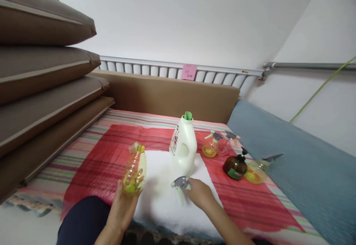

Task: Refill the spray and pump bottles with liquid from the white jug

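Observation:
My left hand [122,204] is wrapped round the lower part of a clear yellow plastic bottle [132,172], tilted slightly, its neck uncovered. Beside that neck shows a small translucent cap-like piece [133,148]; I cannot tell what holds it there. Closed on a grey and pale-green trigger spray head [180,183], my right hand [199,193] hovers over the white towel [158,200]. Just behind it a white jug with a handle [191,141] stands upright on the towel, a green piece [188,116] in its mouth.
At right are a yellow spray bottle [210,149], a pinkish spray bottle [223,147], a brown pump bottle [234,167] and another yellow spray bottle [255,172]. A red sheet [94,163] lies under the towel. Brown cushions [50,63] are stacked at left.

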`<state>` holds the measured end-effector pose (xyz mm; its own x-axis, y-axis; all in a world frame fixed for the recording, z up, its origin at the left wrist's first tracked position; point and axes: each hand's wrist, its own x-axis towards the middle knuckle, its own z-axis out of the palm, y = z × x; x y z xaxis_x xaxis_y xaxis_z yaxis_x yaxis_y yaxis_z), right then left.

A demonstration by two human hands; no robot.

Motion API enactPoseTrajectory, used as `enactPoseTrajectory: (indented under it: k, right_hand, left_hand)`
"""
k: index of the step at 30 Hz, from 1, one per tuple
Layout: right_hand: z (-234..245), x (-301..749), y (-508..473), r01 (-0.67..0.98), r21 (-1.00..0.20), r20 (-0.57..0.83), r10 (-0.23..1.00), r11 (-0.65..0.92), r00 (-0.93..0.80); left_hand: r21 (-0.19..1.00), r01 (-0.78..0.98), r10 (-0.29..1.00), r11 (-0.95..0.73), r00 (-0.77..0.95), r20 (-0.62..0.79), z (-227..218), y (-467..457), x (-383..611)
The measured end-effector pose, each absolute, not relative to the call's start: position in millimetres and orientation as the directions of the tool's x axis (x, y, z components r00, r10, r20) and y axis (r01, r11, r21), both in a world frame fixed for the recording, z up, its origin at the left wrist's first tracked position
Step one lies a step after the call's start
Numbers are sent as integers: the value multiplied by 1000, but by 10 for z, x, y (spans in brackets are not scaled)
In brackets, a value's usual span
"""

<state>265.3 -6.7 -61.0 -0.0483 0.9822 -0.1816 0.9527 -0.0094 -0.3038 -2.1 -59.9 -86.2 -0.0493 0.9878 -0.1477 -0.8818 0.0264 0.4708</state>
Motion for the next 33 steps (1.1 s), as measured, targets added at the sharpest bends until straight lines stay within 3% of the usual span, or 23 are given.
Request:
enactPoseTrajectory:
  k: [6, 11, 13, 15, 18, 22, 26, 29, 33]
  right_hand:
    - [-762, 2222, 114, 930, -366, -167, 981, 31, -99]
    - [-505, 2068, 23, 826, -556, -83, 982, 96, -170]
    - [-364, 1996, -83, 681, -714, -41, 962, 160, -269]
    - [-255, 1916, -189, 405, -896, 20, 928, 181, -371]
    - [-196, 1804, -305, 103, -986, 86, 938, 128, -336]
    - [-280, 1678, -350, 207, -966, 112, 973, 155, -204]
    - [-358, 1557, -271, 334, -910, 216, 968, 248, -130]
    - [-293, 1510, -178, 370, -878, 242, 948, 304, -205]
    - [49, 1544, -244, 487, -816, 187, 940, 311, -286]
  left_hand:
    - [517, -854, 998, 56, 35, -51, -832, -576, 47]
    - [638, -770, 1000, -4, 6, 15, -759, -615, 55]
    - [694, -720, 999, -29, -6, 36, -817, -599, 90]
    - [760, -648, 997, -56, -2, 72, -917, -567, 144]
    - [861, -490, 986, -133, 21, 164, -1064, -522, 236]
    - [955, -167, 969, -246, -56, 239, -1052, -500, 329]
    - [944, 82, 925, -319, -190, 329, -811, -444, 370]
    - [933, 92, 907, -348, -221, 360, -658, -363, 361]
    - [952, -21, 937, -306, -184, 298, -653, -215, 268]
